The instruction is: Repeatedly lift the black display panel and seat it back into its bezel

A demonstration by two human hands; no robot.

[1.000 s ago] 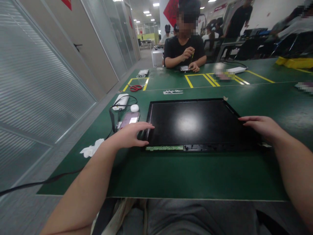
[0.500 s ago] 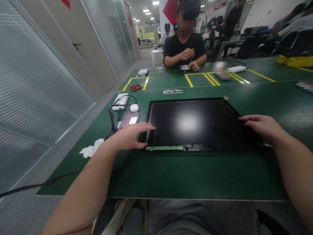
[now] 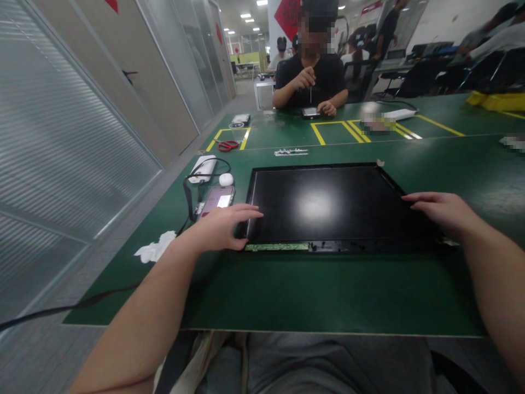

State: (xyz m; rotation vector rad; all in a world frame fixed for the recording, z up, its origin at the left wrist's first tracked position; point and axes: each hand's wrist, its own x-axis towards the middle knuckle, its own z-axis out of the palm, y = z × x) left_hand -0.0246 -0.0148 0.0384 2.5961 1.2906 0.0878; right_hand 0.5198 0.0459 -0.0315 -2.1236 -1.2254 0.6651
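A black display panel (image 3: pixel 279 213) in a thin frame lies flat on the green table (image 3: pixel 328 295), with a bright reflection in its middle. Along its near edge runs a bare green circuit strip (image 3: pixel 276 247). My left hand (image 3: pixel 223 227) grips the panel's left edge, fingers over the screen side and thumb at the near left corner. At the opposite edge, my right hand (image 3: pixel 441 210) has its fingertips and thumb on the frame; its lower fingers are hidden. Small pale tabs (image 3: pixel 380 163) stick out at the panel's far right corner.
Left of the panel lie a phone (image 3: pixel 217 200), a white earbud case (image 3: pixel 226 179), a white power bank (image 3: pixel 203 168) with a black cable, and crumpled tissue (image 3: pixel 156 249). Farther off are red scissors (image 3: pixel 228 145) and white strips (image 3: pixel 291 152). A person (image 3: pixel 310 82) works opposite with a thin tool.
My hands and the panel keep the same place apart from a slight camera shift. Across the table, the other person's raised hand has moved a little left, and the tool's shaft now shows.
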